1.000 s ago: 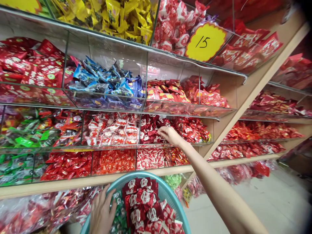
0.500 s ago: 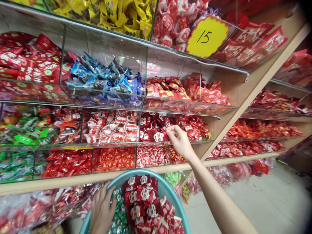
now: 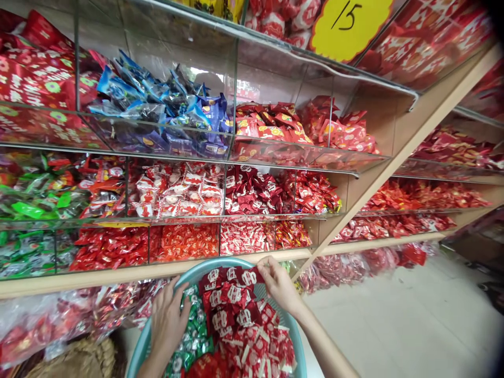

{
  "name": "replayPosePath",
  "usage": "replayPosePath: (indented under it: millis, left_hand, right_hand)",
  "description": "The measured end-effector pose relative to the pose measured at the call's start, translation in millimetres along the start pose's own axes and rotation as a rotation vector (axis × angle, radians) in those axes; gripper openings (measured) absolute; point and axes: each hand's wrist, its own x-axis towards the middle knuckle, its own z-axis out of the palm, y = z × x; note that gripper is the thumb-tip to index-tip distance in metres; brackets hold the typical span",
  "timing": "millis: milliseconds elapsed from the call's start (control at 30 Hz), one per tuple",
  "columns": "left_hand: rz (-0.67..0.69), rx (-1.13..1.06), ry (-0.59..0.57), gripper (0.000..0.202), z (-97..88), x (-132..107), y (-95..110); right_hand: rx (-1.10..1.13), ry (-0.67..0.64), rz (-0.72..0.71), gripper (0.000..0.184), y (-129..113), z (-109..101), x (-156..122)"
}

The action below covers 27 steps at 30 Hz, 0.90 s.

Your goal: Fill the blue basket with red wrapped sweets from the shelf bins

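Note:
A teal plastic basket [image 3: 299, 336] stands below the shelves, holding green foil-wrapped candies [image 3: 197, 326] on the left, dark red packets [image 3: 223, 298] at the top and lighter red-and-white candies [image 3: 264, 349] lower right. Over the basket's upper right, my right hand [image 3: 277, 282] pinches the edge of a dark red candy packet [image 3: 249, 277] beside the other dark red ones. My left hand [image 3: 168, 319] lies over the basket's left side against the green candies, its fingers stretched out and holding nothing.
Clear-fronted shelf bins hold wrapped candies, among them more dark red packets [image 3: 255, 191] and blue ones [image 3: 157, 105]. A yellow price tag [image 3: 350, 26] reads 15. Bagged candies [image 3: 47, 325] lie beneath the shelf, near a woven basket [image 3: 82, 359]. Tiled floor [image 3: 394, 320] extends at right.
My right hand has come down from the shelf bin to the basket with the dark red packet. My left hand stays at the basket's left side. The view has tilted down slightly.

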Motion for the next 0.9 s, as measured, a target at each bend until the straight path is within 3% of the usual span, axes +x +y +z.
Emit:
replayPosePath:
  millis: [267, 533, 733, 900]
  left_hand:
    - [-0.009, 0.012, -0.014, 0.034, 0.0, -1, 1]
    - [-0.009, 0.013, -0.013, 0.035, 0.4, 0, 1]
    - [-0.008, 0.020, -0.013, 0.033, 0.9, 0, 2]
    - [-0.014, 0.018, -0.020, 0.034, 0.6, 0, 1]
  right_hand:
    - [0.057, -0.020, 0.186, 0.035, 59, 11, -22]
    - [0.147, -0.163, 0.417, 0.032, 63, 11, -35]
    - [0.160, -0.104, 0.591, 0.021, 71, 25, -36]
    - [0.148, -0.056, 0.637, 0.011, 86, 35, -33]
